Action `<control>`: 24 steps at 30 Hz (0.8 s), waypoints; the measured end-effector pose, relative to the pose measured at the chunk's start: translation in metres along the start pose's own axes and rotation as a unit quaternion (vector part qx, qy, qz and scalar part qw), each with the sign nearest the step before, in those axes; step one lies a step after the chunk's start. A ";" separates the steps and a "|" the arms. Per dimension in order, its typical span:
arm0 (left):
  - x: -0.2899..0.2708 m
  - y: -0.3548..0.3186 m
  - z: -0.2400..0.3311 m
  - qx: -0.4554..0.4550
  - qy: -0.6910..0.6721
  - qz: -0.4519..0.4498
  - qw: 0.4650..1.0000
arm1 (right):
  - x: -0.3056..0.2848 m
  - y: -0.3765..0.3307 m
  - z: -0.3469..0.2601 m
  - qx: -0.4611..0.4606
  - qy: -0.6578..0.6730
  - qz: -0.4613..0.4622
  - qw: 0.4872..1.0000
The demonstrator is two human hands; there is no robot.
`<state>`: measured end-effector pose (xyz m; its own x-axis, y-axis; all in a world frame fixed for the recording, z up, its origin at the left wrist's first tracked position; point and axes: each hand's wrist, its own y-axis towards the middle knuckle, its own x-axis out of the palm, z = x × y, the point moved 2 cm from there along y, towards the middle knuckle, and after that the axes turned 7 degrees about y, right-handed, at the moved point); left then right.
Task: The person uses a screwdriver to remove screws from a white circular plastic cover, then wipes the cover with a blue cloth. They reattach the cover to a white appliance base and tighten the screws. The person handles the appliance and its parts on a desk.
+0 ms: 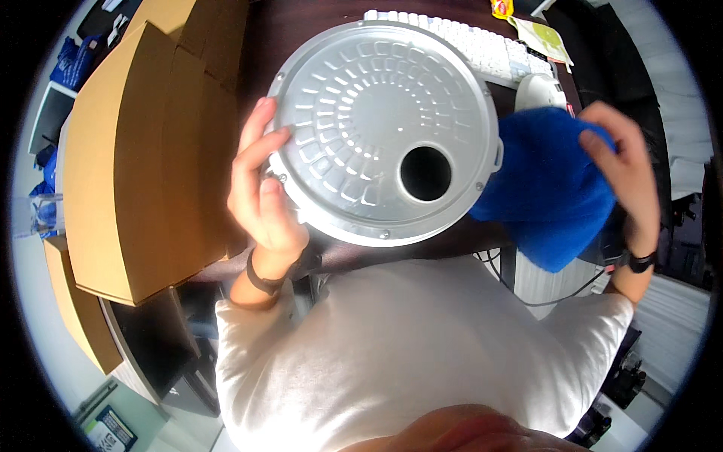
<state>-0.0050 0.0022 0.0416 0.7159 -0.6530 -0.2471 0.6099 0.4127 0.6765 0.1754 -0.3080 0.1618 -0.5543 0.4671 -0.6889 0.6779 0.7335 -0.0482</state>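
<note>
A round silver metal housing point(335, 120) stands at the desk's near edge. Its flat face has an embossed ring pattern, one dark round hole toward the lower right, and small screws along the rim. My left hand point(263, 188) grips it at its left edge, fingers on the rim and thumb toward the near side. To the right, a blue cloth point(553, 181) hangs from my right hand point(621, 162), whose thumb and fingers close on its upper right part. The cloth's left edge meets the housing's right side, and its tip droops past the desk edge.
A tall open cardboard box point(158, 173) stands close on the left. Behind the housing lie a white keyboard point(467, 45) and a white mouse point(538, 90). Small packets point(542, 38) sit at the far right. A black cable point(542, 303) loops below the desk edge.
</note>
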 end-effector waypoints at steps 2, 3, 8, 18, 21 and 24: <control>0.001 0.000 0.001 -0.009 -0.008 0.009 1.000 | 0.025 -0.017 0.025 -0.003 -0.029 0.029 0.999; 0.003 0.001 0.002 -0.014 -0.012 0.006 1.000 | 0.040 -0.025 0.032 0.020 -0.047 0.037 0.998; 0.007 0.000 0.004 -0.026 -0.010 0.027 0.999 | 0.107 -0.017 0.086 0.004 0.023 0.011 1.000; 0.002 0.005 0.007 -0.008 0.043 -0.018 0.999 | 0.094 -0.024 0.090 -0.086 -0.014 0.034 0.996; -0.003 0.008 0.010 -0.004 0.074 -0.053 0.996 | 0.071 -0.044 0.091 -0.049 0.000 0.076 0.996; -0.013 0.012 0.014 -0.019 0.080 -0.080 0.993 | 0.057 -0.060 0.107 0.001 -0.029 0.137 0.990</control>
<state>-0.0115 0.0073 0.0625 0.6523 -0.6038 -0.4582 0.7301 0.3381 0.5939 0.1553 -0.3783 0.0479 -0.3213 0.6185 -0.7171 0.7996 0.5829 0.1445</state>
